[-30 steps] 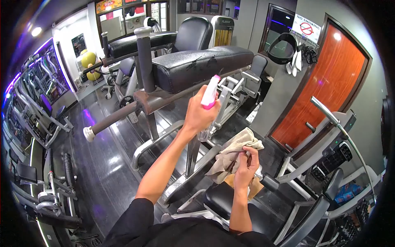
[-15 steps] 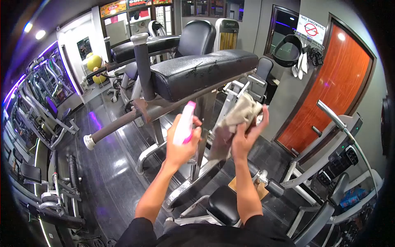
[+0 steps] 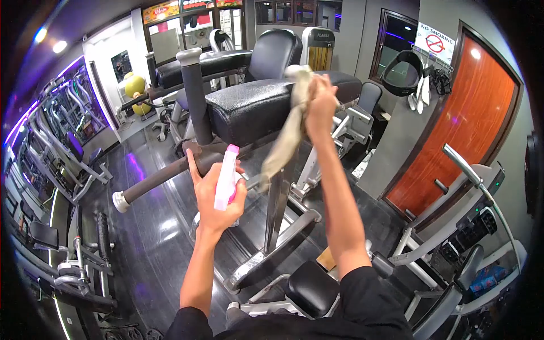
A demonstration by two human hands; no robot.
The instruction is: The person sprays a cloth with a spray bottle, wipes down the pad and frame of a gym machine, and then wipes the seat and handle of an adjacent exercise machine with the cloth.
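Observation:
My left hand (image 3: 218, 195) is wrapped round a white and pink spray bottle (image 3: 226, 177), its index finger stretched up beside the brown metal bar (image 3: 158, 178). My right hand (image 3: 321, 110) grips a beige cloth (image 3: 288, 136) over the black padded cushion (image 3: 249, 109) of the gym machine. The upper part of the cloth lies at the pad's top, and the rest hangs down in front of it, slightly blurred. Scuff marks seen earlier on the pad are hidden behind the cloth and hand.
An upright post with a white cap (image 3: 189, 56) rises left of the pad. Below is a black seat (image 3: 311, 289). Another machine (image 3: 476, 187) stands right, near the orange door (image 3: 453, 124). Yellow balls (image 3: 135, 85) are at the back left.
My right hand has lifted the cloth up and forward from low at the right to the pad. My left hand with the spray bottle has moved left and down from in front of the pad.

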